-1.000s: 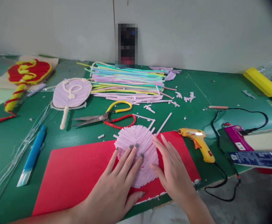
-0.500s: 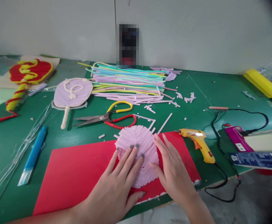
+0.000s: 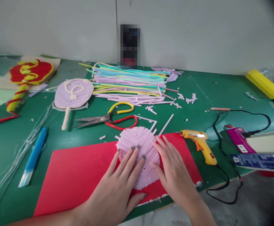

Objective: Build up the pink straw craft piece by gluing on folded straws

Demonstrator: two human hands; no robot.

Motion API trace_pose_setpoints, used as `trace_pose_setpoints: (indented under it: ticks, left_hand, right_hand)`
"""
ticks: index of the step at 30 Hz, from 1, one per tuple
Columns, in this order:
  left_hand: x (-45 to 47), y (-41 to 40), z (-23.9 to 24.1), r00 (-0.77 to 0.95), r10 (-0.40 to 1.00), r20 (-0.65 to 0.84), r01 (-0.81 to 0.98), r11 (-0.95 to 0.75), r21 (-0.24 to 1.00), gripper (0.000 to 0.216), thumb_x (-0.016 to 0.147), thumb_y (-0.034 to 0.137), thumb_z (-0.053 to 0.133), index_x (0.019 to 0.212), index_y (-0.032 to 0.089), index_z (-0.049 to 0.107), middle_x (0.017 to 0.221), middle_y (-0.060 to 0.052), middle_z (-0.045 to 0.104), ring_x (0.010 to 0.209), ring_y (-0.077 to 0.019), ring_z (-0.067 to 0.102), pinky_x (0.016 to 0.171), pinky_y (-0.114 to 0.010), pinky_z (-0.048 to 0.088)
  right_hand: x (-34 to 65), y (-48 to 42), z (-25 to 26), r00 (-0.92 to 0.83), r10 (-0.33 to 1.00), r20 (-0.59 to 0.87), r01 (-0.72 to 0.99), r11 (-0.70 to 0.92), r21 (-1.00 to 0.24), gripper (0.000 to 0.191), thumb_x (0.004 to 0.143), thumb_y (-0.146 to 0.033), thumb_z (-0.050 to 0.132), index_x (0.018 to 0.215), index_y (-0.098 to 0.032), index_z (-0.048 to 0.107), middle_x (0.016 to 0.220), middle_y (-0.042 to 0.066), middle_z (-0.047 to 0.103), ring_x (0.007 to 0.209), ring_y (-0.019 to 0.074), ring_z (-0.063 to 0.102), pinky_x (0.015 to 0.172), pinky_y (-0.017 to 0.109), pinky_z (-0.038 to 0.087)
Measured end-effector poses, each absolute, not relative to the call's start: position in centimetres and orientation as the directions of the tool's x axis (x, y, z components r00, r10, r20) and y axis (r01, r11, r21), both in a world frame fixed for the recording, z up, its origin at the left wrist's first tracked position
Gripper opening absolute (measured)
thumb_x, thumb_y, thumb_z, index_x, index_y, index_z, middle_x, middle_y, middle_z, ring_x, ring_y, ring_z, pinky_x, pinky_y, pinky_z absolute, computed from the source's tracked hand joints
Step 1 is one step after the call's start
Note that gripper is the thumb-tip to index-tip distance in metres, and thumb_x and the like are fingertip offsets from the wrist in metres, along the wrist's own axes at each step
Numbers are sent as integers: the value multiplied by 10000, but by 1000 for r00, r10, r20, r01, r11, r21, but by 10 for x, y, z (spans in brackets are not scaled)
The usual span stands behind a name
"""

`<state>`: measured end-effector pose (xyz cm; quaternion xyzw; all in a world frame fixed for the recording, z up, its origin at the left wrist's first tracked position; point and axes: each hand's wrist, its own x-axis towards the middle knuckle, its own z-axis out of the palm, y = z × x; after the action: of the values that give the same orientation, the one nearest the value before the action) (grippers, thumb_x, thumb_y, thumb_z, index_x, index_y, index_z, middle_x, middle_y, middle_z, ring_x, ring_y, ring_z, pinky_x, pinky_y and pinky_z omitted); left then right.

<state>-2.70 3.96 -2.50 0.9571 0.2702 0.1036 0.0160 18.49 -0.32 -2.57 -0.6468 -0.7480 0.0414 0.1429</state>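
Observation:
A round lilac panel of pipe cleaners [image 3: 137, 138], laid in slanting rows, rests on a red board [image 3: 77, 175]. My left hand [image 3: 120, 179] lies open across the panel's left side, fingers stretched over it and thumb on the red board. At the panel's right edge, my right hand [image 3: 172, 166] is open, its fingers and thumb apart and touching the rim. Neither hand grips anything. Scissors [image 3: 106, 119] with one yellow and one red handle lie open just beyond the panel. Loose lilac strips [image 3: 166, 125] are near its top. Part of the panel is hidden under my fingers.
A yellow glue gun [image 3: 200, 142] with a black cord lies at right, beside a purple power strip [image 3: 238, 139]. Bundled coloured pipe cleaners [image 3: 129, 81] are behind. At left are a lilac fan [image 3: 73, 92], a red-yellow fan [image 3: 30, 73] and a blue tube [image 3: 35, 153].
My right hand has shifted slightly left, its fingertips a little further over the panel's rim. My left hand and the panel look unmoved.

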Motion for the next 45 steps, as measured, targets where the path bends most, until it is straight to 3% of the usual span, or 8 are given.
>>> trace_pose_setpoints:
  ticks: [7,17,22,29,34,37,40,45]
  left_hand:
    - [-27,40,-25,834,522,178,515,-853,88,677,924,578,408,1444,147,375,1501,-132,381,1408,-295,282,1118,-482,256]
    - [-27,40,-24,829,525,192,510,-851,125,659,936,563,391,1446,147,368,1512,-135,360,1410,-293,283,1122,-485,267]
    - [-27,41,-24,825,529,198,513,-849,126,654,937,566,386,1438,145,380,1513,-142,354,1407,-294,291,1108,-480,287]
    - [-28,43,-15,814,542,208,534,-840,96,591,952,529,387,1387,134,446,1468,-132,432,1365,-294,372,1096,-483,328]
    - [-24,79,12,746,643,174,612,-764,202,304,971,254,432,1221,153,572,1237,-88,635,1149,-230,582,1070,-445,384]
    - [-16,109,25,739,656,153,598,-743,300,275,930,214,510,1191,158,578,1214,-83,644,1112,-226,598,994,-404,454]
    - [-3,133,28,739,672,55,614,-704,357,389,864,224,610,1245,173,553,1265,-84,622,1163,-239,575,1008,-387,439]
    - [27,152,26,759,633,-154,642,-684,346,539,791,235,692,1303,170,535,1261,-104,617,1164,-256,573,962,-338,443]
  right_hand:
    - [184,-2,-25,-120,983,142,963,150,-225,523,955,-358,446,1439,-195,336,1514,88,362,1433,262,243,1097,506,373]
    - [185,-5,-28,-39,975,218,924,118,-363,533,950,-317,451,1447,-209,294,1517,130,340,1398,264,323,1065,493,416]
    - [186,-7,-30,137,943,303,877,27,-480,383,962,-268,421,1339,-203,445,1394,125,493,1304,230,460,1023,436,469]
    - [191,-8,-29,201,897,393,820,65,-569,253,960,-225,413,1058,-201,645,1198,101,633,1117,198,603,955,361,507]
    - [202,-11,-19,315,926,208,582,-15,-813,285,948,-359,446,880,-202,674,815,52,691,800,174,667,744,274,542]
    - [207,-13,-19,372,927,35,363,-111,-925,426,915,-479,475,617,-194,582,488,-18,506,454,115,501,471,223,426]
    - [209,-12,-22,375,920,-111,182,-190,-965,558,864,-586,494,469,-199,420,420,-47,353,381,76,325,379,217,262]
    - [209,-10,-23,316,938,-141,147,-195,-970,553,856,-604,491,490,-193,446,425,-53,336,398,74,323,417,220,256]
